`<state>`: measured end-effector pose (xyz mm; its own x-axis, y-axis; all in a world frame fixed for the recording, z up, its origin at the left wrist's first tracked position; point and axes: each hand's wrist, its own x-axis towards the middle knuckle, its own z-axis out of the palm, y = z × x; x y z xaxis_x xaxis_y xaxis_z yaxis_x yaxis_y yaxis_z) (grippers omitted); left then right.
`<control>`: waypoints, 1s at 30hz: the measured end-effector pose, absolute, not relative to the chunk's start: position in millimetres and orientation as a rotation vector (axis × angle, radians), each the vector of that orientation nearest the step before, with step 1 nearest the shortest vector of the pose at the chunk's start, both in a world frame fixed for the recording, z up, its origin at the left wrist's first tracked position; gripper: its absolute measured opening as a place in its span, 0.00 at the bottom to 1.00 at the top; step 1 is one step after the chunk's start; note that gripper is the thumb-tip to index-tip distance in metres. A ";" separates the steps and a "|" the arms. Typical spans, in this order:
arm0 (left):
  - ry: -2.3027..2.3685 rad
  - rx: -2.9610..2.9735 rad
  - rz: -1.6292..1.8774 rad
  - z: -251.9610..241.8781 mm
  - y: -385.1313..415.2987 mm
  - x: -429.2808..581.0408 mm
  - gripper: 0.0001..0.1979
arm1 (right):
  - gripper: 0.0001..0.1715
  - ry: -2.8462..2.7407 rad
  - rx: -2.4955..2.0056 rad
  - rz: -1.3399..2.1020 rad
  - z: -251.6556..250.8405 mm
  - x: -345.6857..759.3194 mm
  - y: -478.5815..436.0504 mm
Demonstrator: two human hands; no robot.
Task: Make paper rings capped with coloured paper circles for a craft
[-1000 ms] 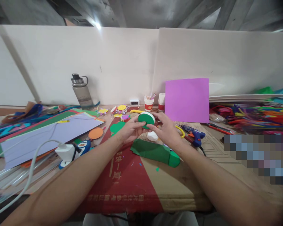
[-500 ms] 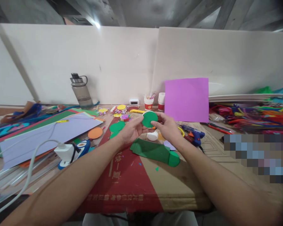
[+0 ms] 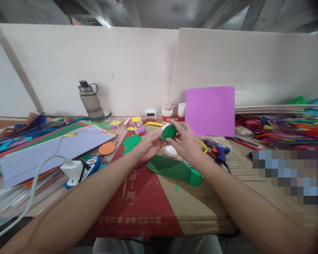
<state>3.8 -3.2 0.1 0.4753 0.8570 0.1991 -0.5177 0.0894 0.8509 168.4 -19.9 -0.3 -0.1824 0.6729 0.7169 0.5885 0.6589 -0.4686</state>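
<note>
Between my two hands, above the middle of the cardboard, is a green disc (image 3: 169, 132) with a white rim. My left hand (image 3: 149, 144) grips its left edge. My right hand (image 3: 186, 141) is closed around its right side, the thumb low and the fingers over the top. Below them a white disc (image 3: 171, 151) lies on the cardboard, partly behind my right hand. Nearer to me are a dark green paper strip (image 3: 171, 168) and a green circle (image 3: 195, 177) at its right end. More green circles (image 3: 131, 141) lie left of my left hand.
A blue glue gun (image 3: 220, 152) and a yellow-handled tool (image 3: 202, 146) lie to the right. Behind stand paper cups (image 3: 167, 115), a purple sheet (image 3: 210, 111) and a bottle (image 3: 91, 105). At left are paper sheets (image 3: 55, 151) and a white plug (image 3: 72, 171) with a cable.
The green disc has been tilted, so its face looks narrower and its white rim shows more. My right hand's fingers have shifted up and over its top edge.
</note>
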 end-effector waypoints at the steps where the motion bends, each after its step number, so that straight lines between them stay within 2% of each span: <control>1: 0.399 1.047 1.062 -0.2 -3.1 4.3 0.13 | 0.40 -1.883 -0.999 0.097 -1.0 167.8 -19.6; 4: 0.398 1.048 1.037 -2.7 -1.8 5.4 0.14 | 0.46 -1.907 -1.025 0.064 -2.0 166.5 -19.1; 9: 0.445 0.958 1.020 -6.3 2.6 3.8 0.14 | 0.43 -1.906 -1.036 0.081 1.8 166.1 -22.2; 19: 0.467 0.811 0.985 0.4 3.2 2.2 0.18 | 0.37 -1.651 -1.008 0.634 -0.2 170.1 -12.3; 26: 0.574 0.726 1.047 1.8 3.4 4.9 0.20 | 0.39 -1.568 -0.993 0.773 3.2 170.9 -10.0; 30: 0.610 0.735 1.061 2.0 5.7 4.0 0.22 | 0.35 -1.456 -0.911 0.928 3.2 170.5 -8.9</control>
